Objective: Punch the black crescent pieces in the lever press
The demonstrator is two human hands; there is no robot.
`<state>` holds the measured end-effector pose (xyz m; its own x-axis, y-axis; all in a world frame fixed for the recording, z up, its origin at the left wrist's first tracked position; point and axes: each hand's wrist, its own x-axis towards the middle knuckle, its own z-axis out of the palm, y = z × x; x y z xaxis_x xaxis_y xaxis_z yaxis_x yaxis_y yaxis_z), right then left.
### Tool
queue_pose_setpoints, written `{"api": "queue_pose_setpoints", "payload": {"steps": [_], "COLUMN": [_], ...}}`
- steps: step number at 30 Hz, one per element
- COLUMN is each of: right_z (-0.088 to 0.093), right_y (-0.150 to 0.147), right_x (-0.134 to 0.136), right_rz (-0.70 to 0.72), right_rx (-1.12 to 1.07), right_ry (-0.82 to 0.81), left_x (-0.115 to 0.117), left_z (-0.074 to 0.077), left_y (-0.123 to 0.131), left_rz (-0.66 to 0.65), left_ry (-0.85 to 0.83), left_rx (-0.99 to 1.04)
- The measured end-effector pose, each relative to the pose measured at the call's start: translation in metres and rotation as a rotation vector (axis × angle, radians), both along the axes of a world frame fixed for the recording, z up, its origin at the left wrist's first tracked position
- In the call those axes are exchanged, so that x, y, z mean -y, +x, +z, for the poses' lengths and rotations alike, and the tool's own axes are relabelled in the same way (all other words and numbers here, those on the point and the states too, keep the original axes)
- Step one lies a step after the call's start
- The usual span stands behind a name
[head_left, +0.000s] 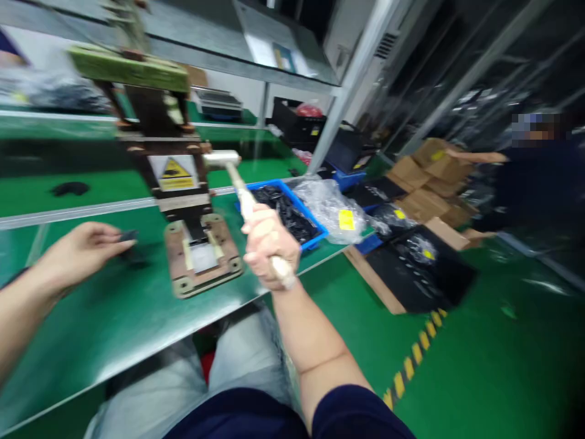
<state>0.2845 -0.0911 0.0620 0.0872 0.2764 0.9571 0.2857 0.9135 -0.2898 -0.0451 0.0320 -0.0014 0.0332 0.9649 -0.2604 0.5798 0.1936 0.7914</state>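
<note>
A hand press (176,152) with a yellow warning label stands on the green bench, its base plate (183,268) bolted or set flat before me. My right hand (273,244) is wrapped round the press's pale lever (247,201), to the right of the press body. Left of the base, my left hand (82,256) pinches a small dark part (129,235) between thumb and fingers, above the bench top. The part is blurred, so its kind does not show. A whitish piece (203,257) sits in the middle of the press base, under the ram.
A blue tray (315,242) of small black parts lies right of the press, beside clear plastic bags (331,207). Open cartons (411,268) stand on the floor at the right. A co-worker (539,171) reaches into boxes there. A shelf (205,36) hangs above the bench.
</note>
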Motion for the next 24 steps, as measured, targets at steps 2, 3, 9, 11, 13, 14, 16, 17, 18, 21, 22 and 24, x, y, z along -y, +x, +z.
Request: {"api": "queue_pose_setpoints", "payload": {"steps": [2, 3, 9, 11, 13, 14, 16, 17, 18, 21, 22, 24], "right_z": [-0.001, -0.002, -0.001, 0.001, 0.003, 0.003, 0.003, 0.002, 0.002, 0.002, 0.003, 0.003], "right_y": [-0.001, -0.001, 0.000, 0.000, -0.001, -0.001, -0.001, -0.002, -0.002, -0.003, -0.003, -0.004], "right_x": [-0.001, -0.002, -0.004, -0.004, -0.004, -0.004, -0.004, -0.005, -0.005, -0.006, -0.007, -0.008], "right_rz": [0.049, 0.061, 0.027, 0.041, 0.040, 0.036, 0.032, 0.029, 0.023, 0.016, 0.019, 0.029], "right_rx": [-0.068, -0.086, -0.077, -0.073, -0.070, -0.075, -0.088, -0.090, -0.091, -0.087, -0.091, -0.101], "right_ry": [-0.014, -0.031, -0.047, -0.036, -0.037, -0.037, -0.030, -0.027, -0.025, -0.013, -0.008, -0.001], "left_x": [-0.001, -0.001, 0.003, 0.007, 0.008, 0.008, 0.008, 0.007, 0.007, 0.005, 0.004, 0.002], "left_z": [-0.006, -0.008, -0.003, -0.001, -0.002, -0.002, -0.004, -0.004, -0.005, -0.007, -0.008, -0.010], "left_y": [0.003, 0.007, 0.041, 0.052, 0.062, 0.067, 0.076, 0.080, 0.083, 0.090, 0.091, 0.094], "left_rz": [0.000, -0.011, -0.150, -0.201, -0.242, -0.260, -0.286, -0.296, -0.303, -0.298, -0.289, -0.272], "left_ry": [0.116, 0.107, 0.072, 0.051, 0.032, 0.021, -0.010, -0.028, -0.044, -0.052, -0.046, -0.045], "left_rx": [0.166, 0.253, 0.345, 0.315, 0.302, 0.310, 0.339, 0.349, 0.355, 0.356, 0.352, 0.340]}}
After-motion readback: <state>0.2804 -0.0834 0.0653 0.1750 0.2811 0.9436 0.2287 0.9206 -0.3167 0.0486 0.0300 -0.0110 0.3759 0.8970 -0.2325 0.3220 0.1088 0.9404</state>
